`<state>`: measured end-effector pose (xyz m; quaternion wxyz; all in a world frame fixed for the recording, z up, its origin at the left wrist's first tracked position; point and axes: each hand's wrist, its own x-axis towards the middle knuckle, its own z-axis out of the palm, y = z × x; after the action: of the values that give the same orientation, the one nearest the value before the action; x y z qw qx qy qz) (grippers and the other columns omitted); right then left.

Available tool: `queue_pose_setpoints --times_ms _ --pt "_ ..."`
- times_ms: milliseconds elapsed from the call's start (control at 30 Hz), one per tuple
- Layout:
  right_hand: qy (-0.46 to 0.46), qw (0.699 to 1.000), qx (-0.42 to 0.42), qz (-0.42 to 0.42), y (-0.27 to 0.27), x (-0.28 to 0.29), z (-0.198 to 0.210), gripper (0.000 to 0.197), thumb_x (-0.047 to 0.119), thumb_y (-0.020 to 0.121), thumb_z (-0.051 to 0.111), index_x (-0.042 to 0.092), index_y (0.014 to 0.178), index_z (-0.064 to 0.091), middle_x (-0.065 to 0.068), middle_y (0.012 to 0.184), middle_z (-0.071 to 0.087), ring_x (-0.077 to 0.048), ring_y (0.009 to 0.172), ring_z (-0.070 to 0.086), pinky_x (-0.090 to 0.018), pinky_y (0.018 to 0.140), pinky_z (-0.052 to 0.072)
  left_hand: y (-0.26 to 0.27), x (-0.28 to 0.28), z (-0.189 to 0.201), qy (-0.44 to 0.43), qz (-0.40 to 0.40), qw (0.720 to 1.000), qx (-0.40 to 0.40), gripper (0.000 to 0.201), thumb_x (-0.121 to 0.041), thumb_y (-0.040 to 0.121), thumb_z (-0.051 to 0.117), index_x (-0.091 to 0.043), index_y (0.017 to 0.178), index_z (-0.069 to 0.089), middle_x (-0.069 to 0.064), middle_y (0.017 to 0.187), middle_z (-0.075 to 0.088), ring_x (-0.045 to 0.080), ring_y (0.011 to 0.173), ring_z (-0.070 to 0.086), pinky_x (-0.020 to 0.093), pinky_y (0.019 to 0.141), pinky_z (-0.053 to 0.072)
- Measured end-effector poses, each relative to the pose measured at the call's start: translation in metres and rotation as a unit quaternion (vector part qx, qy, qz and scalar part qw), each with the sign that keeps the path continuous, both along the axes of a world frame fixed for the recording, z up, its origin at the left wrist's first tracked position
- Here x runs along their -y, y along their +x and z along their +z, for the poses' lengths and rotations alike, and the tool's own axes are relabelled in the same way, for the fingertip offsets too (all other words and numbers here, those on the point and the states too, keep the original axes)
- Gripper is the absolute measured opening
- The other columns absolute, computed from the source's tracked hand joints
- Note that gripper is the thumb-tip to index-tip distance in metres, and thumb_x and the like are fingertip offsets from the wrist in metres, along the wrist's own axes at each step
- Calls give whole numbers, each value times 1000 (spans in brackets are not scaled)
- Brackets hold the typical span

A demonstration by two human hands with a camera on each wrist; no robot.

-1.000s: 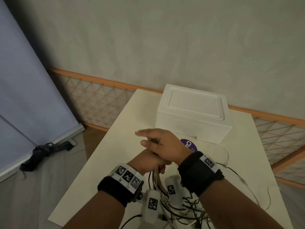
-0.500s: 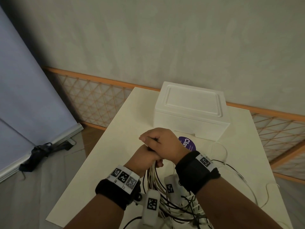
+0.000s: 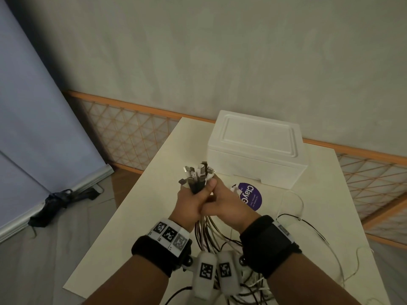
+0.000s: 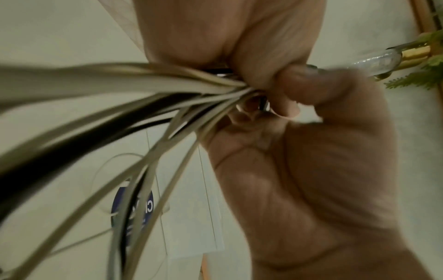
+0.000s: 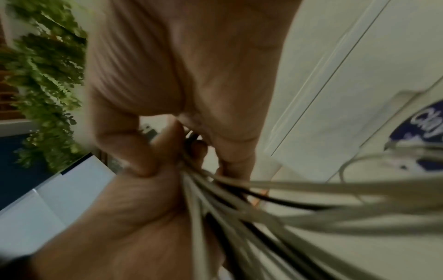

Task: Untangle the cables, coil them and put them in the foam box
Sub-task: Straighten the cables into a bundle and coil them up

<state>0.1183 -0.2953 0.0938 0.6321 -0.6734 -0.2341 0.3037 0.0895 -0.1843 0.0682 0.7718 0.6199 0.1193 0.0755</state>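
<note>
Both my hands are clasped together around one bundle of cables (image 3: pixel 199 180), held above the table (image 3: pixel 136 205) just in front of the foam box (image 3: pixel 255 150). My left hand (image 3: pixel 189 204) has its fingers wrapped round the bundle below the plugs, thumb lying across the front. My right hand (image 3: pixel 226 204) presses in from the box's sticker side, fingers curled onto the same bundle; the wrist views confirm both grips, though blurred. The connector ends (image 3: pixel 196 172) fan out upward above my fists, white and black mixed, pointing toward the box. Below my hands the cables (image 4: pixel 167 106) hang down, spreading toward a loose tangle on the table nearer me than the box. A few thin strands (image 3: pixel 312 227) trail off to the right of the round purple sticker (image 3: pixel 250 195), which lies flat directly in front of the box. Box lid is on.
</note>
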Motion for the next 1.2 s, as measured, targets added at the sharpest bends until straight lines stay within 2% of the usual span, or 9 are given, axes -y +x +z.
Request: queue_pose_setpoints --times_ms 133,367,467,533,667,767,900,1100,1200 --pt "-41 999 21 11 3 -7 -1 64 -2 68 56 31 121 45 -6 122 59 -20 111 60 -42 93 52 1 -1 -1 8 -12 1000 10 30 -46 75 67 -27 98 64 5 103 70 6 92 69 23 76 53" --pt "-31 999 -26 28 -1 -16 -2 74 0 62 59 8 133 43 -20 121 59 -26 114 59 -46 96 50 1 -17 -6 72 -74 994 -21 52 -62 69 66 -25 104 64 4 108 71 11 103 66 30 93 50" --pt "-2 998 -54 34 -3 -16 -4 56 -9 66 53 0 122 52 -26 99 63 -31 89 63 -35 72 53 -5 -18 3 42 -119 992 -27 36 -47 79 66 -16 98 66 4 90 71 12 86 67 22 73 52" --pt "8 996 -87 28 -5 -16 -2 41 -7 73 56 2 114 53 -9 71 59 -21 61 55 -30 54 46 -8 -22 6 48 -129 990 -34 42 -51 75 68 -14 95 69 10 79 71 18 72 67 24 59 50" --pt "-43 996 -72 -2 -5 -11 -8 28 13 89 61 23 114 50 2 63 39 -11 48 35 -27 46 32 -8 -46 10 52 -75 996 -4 78 -83 55 61 -24 106 67 1 109 69 15 106 61 34 88 47" --pt "-104 994 -39 -4 -7 -14 -10 29 18 90 62 19 116 51 1 61 41 -11 44 36 -26 44 32 -3 -56 15 -42 -42 998 -9 75 -76 76 39 -27 132 50 3 133 57 21 128 49 36 98 42" --pt "-230 970 74 -16 -10 -27 -10 19 19 85 60 7 99 54 -2 66 51 -12 44 47 -23 42 40 -7 -40 26 103 -55 993 30 26 -33 92 51 -21 102 71 -4 104 73 4 96 65 28 83 47" --pt "-241 966 76 -63 -5 -31 -5 12 0 67 63 -1 79 60 -8 60 57 -18 45 55 -25 47 44 -17 -32 17 86 -53 993 62 57 -60 90 38 -15 95 73 -4 100 73 7 97 66 17 76 50" --pt "-292 932 212 -30 -6 -37 -10 11 4 75 54 2 84 60 -9 75 61 -21 69 59 -30 59 43 -17 -31 17 136 -57 983 107 39 -46 83 53 -13 94 71 -5 106 72 9 105 63 23 89 47"
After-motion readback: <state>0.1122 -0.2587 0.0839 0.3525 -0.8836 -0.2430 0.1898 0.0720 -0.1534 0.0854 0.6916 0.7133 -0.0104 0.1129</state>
